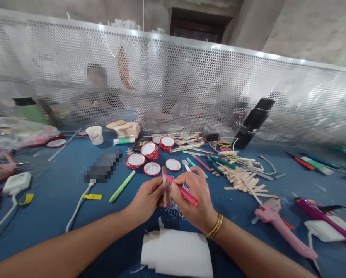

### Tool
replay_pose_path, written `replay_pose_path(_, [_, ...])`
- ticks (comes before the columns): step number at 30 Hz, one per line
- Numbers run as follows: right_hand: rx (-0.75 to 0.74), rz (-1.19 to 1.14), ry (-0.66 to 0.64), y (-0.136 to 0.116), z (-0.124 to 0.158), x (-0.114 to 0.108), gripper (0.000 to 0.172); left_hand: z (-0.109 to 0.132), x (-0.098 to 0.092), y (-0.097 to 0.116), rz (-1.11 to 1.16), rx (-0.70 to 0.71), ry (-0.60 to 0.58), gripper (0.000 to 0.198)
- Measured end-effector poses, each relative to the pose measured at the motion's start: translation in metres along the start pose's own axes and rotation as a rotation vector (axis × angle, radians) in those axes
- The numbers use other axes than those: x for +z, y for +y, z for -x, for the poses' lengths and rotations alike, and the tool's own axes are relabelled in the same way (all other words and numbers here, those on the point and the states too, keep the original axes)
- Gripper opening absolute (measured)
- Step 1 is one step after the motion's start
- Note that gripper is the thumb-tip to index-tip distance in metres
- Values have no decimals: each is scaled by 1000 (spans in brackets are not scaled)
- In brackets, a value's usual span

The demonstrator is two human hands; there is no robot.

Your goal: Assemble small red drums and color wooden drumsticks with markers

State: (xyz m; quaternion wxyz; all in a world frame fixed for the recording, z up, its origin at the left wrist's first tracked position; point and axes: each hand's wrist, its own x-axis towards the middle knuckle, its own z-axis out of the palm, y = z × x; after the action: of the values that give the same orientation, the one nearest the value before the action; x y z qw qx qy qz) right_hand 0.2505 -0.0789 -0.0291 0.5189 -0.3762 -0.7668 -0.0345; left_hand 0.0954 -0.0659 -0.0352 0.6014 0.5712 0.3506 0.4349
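Between the thumb and fingers of my left hand (pixel 150 195) a wooden craft stick (pixel 164 199) stands upright, its top end coloured green and red. My right hand (pixel 194 195) grips a red marker pen (pixel 187 194), with the tip against the coloured part of the stick. Beneath both hands lies a heap of thin coloured rubber bands (pixel 174 210), partly hidden. A light green marker (pixel 122 186) rests to the left of my left hand. Just beyond my fingers are round red-rimmed lids (pixel 173 165) with white insides.
Loose craft sticks (pixel 245 177) are piled at right, near a pink glue gun (pixel 285 227) with a cord. A white cloth (pixel 177 253) lies in front. A paper cup (pixel 94 135), a black bottle (pixel 254 123) and a cabled phone (pixel 104 166) stand or lie around. A perforated metal screen (pixel 184 85) runs behind.
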Motion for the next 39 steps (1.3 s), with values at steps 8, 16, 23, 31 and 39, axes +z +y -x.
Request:
replay_pose_path(8, [25, 66, 34, 4, -2, -1, 12, 0, -2, -3, -23, -9, 42, 49])
replay_pose_path(16, [-7, 7, 22, 2, 0, 1, 10, 0, -1, -3, -5, 10, -20, 49])
replay_pose_path(23, [18, 39, 55, 4, -2, 0, 13, 0, -3, -7, -23, 0, 8, 46])
replay_pose_path(31, [-1, 10, 18, 3, 0, 1, 10, 0, -2, -7, -13, 3, -9, 47])
replay_pose_path(39, [-11, 5, 30, 3, -1, 1, 10, 0, -2, -5, -28, 15, -21, 48])
